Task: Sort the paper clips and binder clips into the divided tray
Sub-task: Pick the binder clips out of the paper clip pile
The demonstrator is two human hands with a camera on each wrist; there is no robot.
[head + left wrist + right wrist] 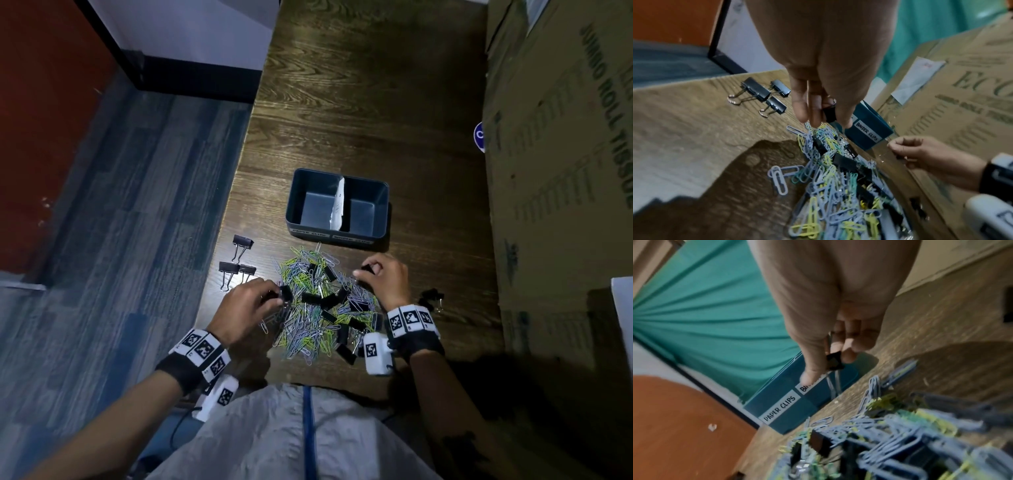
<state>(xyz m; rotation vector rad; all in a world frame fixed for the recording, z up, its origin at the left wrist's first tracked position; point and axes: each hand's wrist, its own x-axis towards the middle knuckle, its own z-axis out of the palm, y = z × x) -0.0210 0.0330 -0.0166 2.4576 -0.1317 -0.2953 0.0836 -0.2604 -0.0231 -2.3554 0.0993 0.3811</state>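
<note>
Three black binder clips (pixel 239 263) lie apart at the left edge of the dark wood worktop (pixel 359 102), well left of the main heap. The left hand (pixel 246 308) hovers at the heap's left side, its fingers (pixel 803 104) pinching one small black clip (pixel 829 113) just above the loose paper clips. The pile (pixel 315 301) sits between the hands: blue, yellow-green and silver paper clips tangled with many black binder clips. Behind it, near the far side of the pile, stands the tray (pixel 337 205), a dark blue box split by a white paper divider (pixel 337 202) into two compartments, both showing bare floors. Its front wall carries two labels: "PAPER CLIPS" (pixel 780 408) on the left half and "BINDER CLIPS" (pixel 867 131) on the right. The right hand (pixel 385 277) hangs at the heap's right edge, close to the tray's front, thumb and fingers (pixel 812 353) nipping another binder clip (pixel 834 361) by its black body, wire handles dangling below. A few more black clips (pixel 431 298) lie just right of that wrist. A large cardboard box (pixel 561 171) fills the worktop's right side.
</note>
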